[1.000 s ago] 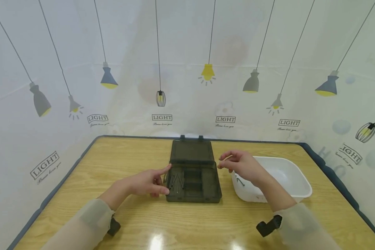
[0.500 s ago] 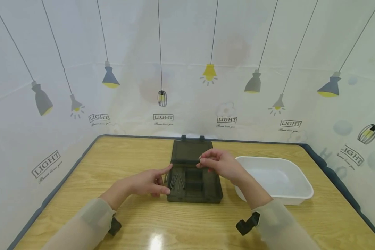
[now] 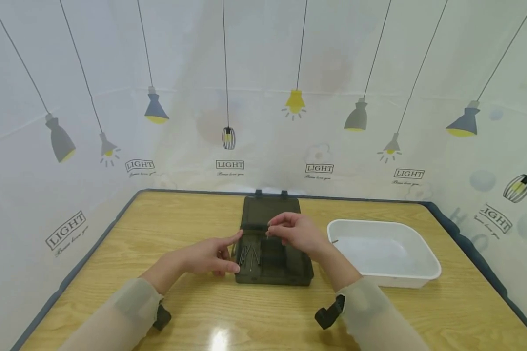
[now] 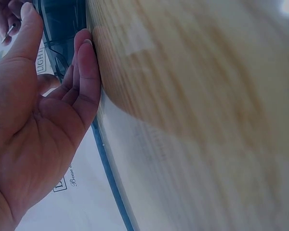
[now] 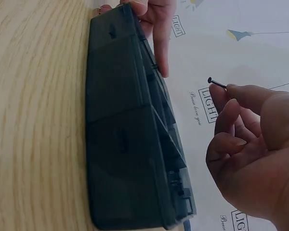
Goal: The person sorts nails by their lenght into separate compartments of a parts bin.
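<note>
Wooden tabletop [image 3: 193,307] — right hand [image 3: 300,234] with a nail [image 5: 217,83] in its light pinch, left hand [image 3: 203,256] loosely splayed against the dark box [image 3: 273,281].

Both forearms [image 3: 344,268] slanted forward and inward. The left hand [image 3: 204,256] lay low, two digits spread apart. The right hand [image 3: 296,234] hung higher, thumb and forefinger pinched, remaining fingers loosely curled.

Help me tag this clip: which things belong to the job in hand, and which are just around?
Likely the job:
open dark box, left hand at its left side;
fasteners in its left compartment;
small metal fastener, pinched by the right hand;
white tray, with a dark piece inside.

Just around:
lamp-print backdrop;
wooden table;
black wrist cameras.
</note>
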Demonstrator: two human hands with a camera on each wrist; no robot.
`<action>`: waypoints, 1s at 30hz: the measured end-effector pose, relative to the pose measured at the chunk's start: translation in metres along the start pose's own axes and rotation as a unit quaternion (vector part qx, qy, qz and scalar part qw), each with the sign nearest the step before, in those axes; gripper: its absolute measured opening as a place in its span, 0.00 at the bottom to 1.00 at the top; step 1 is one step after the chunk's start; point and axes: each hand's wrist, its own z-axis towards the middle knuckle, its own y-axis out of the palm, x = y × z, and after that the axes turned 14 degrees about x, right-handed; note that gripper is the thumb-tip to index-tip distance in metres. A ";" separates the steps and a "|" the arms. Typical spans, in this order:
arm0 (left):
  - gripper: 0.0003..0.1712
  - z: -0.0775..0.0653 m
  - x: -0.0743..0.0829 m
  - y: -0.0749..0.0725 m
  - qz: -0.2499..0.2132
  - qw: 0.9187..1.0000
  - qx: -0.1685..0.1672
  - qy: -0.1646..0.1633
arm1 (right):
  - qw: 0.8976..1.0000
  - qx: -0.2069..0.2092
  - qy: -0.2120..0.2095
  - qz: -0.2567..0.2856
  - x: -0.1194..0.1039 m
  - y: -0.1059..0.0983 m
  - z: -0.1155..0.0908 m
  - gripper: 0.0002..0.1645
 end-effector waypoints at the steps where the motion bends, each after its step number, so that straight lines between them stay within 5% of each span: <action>1: 0.59 0.000 0.000 0.000 0.000 1.000 0.000 0.000 | 1.000 -0.001 -0.001 -0.003 0.001 0.002 0.001 0.15; 30: 0.59 0.000 0.001 -0.001 -0.001 1.000 -0.003 0.006 | 0.998 -0.042 0.018 -0.044 0.003 0.032 0.003 0.15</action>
